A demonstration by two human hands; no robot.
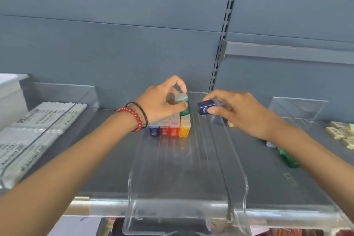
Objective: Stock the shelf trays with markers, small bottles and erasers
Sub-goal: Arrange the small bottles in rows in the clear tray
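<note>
Four small bottles (169, 129) stand in the clear tray (191, 168).

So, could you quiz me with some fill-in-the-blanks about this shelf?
The left hand pinches a bottle whose body is ____.
The right hand holds a second bottle, dark ____.
In the clear tray, the rightmost bottle of the row is ____.
The red bead bracelet sits on the ____ wrist.
Missing words: green, blue, orange, left.

Soft even daylight, slight motion blur, wide-angle edge bending
</note>
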